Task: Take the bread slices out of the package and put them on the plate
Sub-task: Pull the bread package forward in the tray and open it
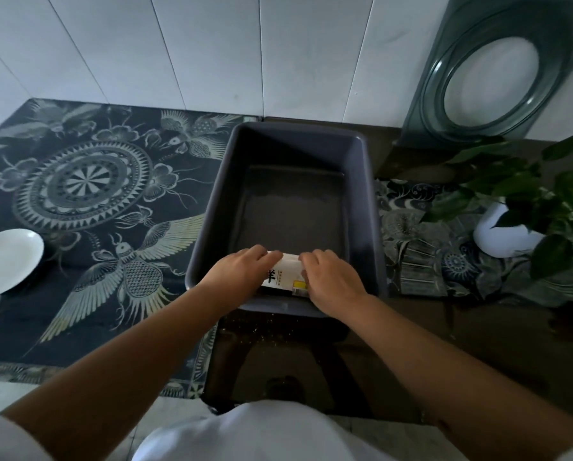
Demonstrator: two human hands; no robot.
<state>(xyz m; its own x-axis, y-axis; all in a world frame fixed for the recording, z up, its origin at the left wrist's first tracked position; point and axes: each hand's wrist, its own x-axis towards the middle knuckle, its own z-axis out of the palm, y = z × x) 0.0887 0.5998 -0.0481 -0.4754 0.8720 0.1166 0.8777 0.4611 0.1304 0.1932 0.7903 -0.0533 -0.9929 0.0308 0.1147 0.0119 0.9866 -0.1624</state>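
1. Bin [371, 207]: high walls all round, open only from above. Floor bare past the package [286, 274], which sits against the near wall.
2. Left hand [236, 272] and right hand [333, 281] fill the near end of the bin.
3. Left of bin: open cloth [88, 194] to the plate [7, 261], nothing between.
4. Right of bin: plant [524, 207] leaves overhang; glass dish [498, 68] leans on the wall behind.

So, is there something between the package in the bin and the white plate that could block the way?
Only the bin's left wall: the package, held by the left hand and right hand, must be lifted over it. Beyond it, the patterned cloth shows nothing standing before the plate.
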